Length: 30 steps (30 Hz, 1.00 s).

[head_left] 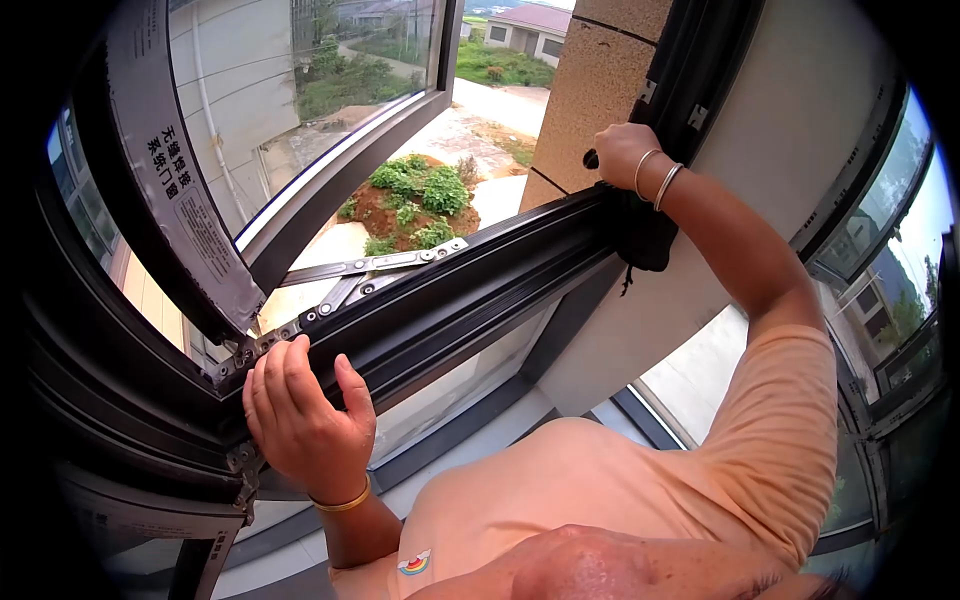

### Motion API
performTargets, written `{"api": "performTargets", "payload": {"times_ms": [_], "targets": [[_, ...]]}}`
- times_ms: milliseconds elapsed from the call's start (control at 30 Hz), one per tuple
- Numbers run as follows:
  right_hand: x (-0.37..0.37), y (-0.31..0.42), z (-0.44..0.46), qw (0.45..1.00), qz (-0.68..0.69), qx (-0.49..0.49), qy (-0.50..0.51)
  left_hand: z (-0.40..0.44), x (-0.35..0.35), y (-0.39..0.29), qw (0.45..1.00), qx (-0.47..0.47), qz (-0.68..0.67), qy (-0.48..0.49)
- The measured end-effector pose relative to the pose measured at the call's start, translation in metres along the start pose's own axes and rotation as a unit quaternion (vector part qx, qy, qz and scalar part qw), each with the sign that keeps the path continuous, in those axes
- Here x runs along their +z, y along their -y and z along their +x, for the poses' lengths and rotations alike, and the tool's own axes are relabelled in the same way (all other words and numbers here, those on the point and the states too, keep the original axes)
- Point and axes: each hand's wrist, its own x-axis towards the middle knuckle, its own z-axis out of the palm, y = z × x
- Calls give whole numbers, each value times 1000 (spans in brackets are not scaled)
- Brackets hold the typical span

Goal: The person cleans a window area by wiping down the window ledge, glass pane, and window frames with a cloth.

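My left hand [310, 418] rests at the lower left corner of the black window frame [450, 290], fingers spread, beside the end of the metal hinge arm [385, 262]. At the right end of the frame my right hand [625, 155] is closed around a dark handle-like object [591, 159], most of it hidden by the fingers. A black pouch [643, 235] hangs below that hand at the frame corner. The window sash [350, 160] stands swung outward, with the metal hinge arm linking it to the frame.
A sash edge with a printed protective strip [170, 160] stands at the left. Metal brackets [242, 460] sit at the frame's lower left corner. A tan stone pillar [590, 90] rises outside, right of the opening. More window frames [870, 230] are at the right.
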Motion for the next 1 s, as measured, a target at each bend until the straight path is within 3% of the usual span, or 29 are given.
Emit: {"api": "performTargets", "payload": {"times_ms": [133,200,233,267,333,467,533,600,733,800,833,933,1000], "targets": [[38,9,26,997,73,-27,4,1,1,-2,1000,-12,1,-11],[43,-8,51,976,202,-71,45,0,-3,-3,1000,-12,22,-11],[34,-13,53,927,341,-136,75,-1,-3,-5,1000,-21,14,-1],[22,-8,50,860,495,-95,76,0,-2,-6,1000,-28,4,8],[5,8,59,827,552,-103,26,0,-1,-7,1000,-22,13,12],[-17,10,133,774,593,-75,-209,0,-1,-6,1000,-10,20,9],[-30,14,172,710,640,-50,-288,-1,-1,-6,1000,-6,14,12],[-37,34,205,734,568,23,-371,-1,0,-6,1000,-1,17,7],[-27,90,268,788,563,15,-249,1,-1,-6,1000,5,23,-3],[1,118,298,791,551,-154,-217,3,-1,-6,1000,10,9,0],[17,137,313,830,491,-138,-226,3,-2,-7,1000,8,10,3],[29,131,307,766,585,-203,-171,5,0,-10,1000,0,18,2],[16,137,280,784,530,-260,-192,8,1,-10,1000,1,17,10]]}}
